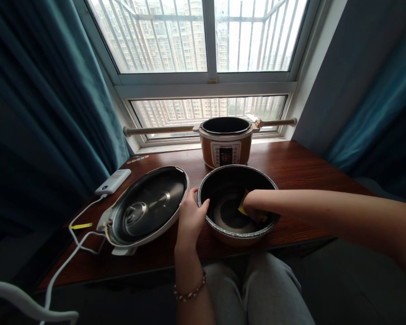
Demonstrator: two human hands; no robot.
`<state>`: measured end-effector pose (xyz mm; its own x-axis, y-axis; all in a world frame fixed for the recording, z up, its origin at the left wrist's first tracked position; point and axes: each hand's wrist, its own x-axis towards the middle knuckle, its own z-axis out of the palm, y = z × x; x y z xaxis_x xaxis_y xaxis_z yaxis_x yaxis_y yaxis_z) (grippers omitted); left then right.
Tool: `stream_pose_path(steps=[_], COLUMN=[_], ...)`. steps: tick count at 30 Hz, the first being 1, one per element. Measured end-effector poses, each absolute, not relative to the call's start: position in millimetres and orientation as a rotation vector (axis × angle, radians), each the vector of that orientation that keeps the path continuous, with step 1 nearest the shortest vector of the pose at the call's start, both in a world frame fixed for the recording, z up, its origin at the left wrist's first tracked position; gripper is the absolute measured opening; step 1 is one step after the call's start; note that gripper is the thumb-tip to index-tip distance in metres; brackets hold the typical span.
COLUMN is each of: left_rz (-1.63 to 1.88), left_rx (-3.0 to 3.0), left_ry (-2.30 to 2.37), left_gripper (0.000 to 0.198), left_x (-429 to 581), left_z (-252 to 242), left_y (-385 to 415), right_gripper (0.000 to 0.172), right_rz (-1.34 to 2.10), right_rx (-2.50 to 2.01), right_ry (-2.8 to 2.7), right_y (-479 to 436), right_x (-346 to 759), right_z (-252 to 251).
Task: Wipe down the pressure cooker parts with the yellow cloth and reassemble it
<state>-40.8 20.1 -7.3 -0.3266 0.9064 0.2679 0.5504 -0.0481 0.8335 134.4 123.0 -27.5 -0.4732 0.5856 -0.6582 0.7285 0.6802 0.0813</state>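
Inner pot (221,198): round and deep, dark inside, its rim speckled pale; the floor looks greyer and duller than the wall. It sits upright near the front edge of the reddish-brown table (284,162), before the person's knees.
Yellow cloth (241,206): down inside the pot, right of its middle, bright corners poking out around the hand.
Right hand (255,205): reaches into the pot with the cloth bunched at its fingers; from here I can't tell how tightly they close.
Left hand (190,215): half curled on the pot's left edge, thumb up at the rim, fingers outside; a beaded bracelet (189,295) circles the wrist.
In the way: the right forearm crosses the pot's right rim and hides that side.
Cooker body (226,139): brown and white, control panel facing us, close behind the pot; whether they touch I can't say.
Lid (152,203): dark, glossy underside up, just beside the left hand.
Far left: a white power bank (113,182), its cable (86,206) looping past a yellow strip (83,225).
Backdrop: a barred window (162,40) between blue curtains (54,90).
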Motion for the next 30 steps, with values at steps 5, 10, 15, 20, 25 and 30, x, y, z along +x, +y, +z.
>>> stream_pose_path(steps=[5,10,15,20,25,30], left_rz=[1.383,1.351,1.31,1.313,1.301,1.321], left_rx=[1.479,1.485,1.543,1.549,1.544,1.553], left_ry=[1.831,1.828,1.862,1.871,1.893,1.869], left_gripper=[0.032,0.031,0.029,0.026,0.026,0.025], left_x=[-40,-40,-40,-38,-38,-40], left_z=[-7,-7,-6,-4,-2,-5], left_y=[19,20,20,19,18,20], right_gripper=[0.034,0.042,0.043,0.036,0.028,0.017], right_rz=[-0.711,-1.45,-1.657,-1.438,-0.942,0.131], right_rx=[0.862,0.915,1.143,1.002,0.928,0.915], right_ry=[1.8,1.934,2.183,2.322,2.273,2.455], right_y=[108,88,64,48,58,97], right_x=[126,112,102,129,175,198], right_z=[-19,-12,6,38,65,68])
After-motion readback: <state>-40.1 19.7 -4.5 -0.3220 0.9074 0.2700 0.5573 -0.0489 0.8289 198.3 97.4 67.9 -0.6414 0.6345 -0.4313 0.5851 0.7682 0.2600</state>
